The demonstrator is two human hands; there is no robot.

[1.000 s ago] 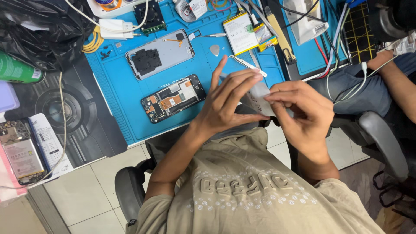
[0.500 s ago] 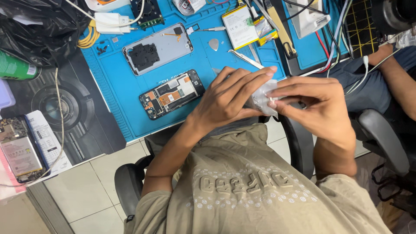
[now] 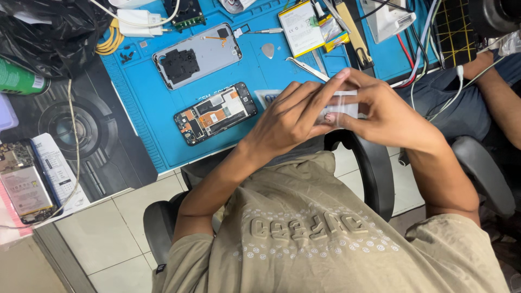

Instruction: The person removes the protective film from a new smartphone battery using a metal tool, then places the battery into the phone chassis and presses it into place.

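Both hands raised | fingers pinching clear film (over mat)

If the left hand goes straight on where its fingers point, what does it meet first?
The left hand, holding the clear packet with the right hand, probably meets the tan flat tool; depth is unclear.

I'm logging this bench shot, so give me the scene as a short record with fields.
left hand: holds clear film packet
right hand: holds same packet
surface: blue mat
on mat: opened phone, back cover, tweezers, pick, battery
left edge: green can, black bag
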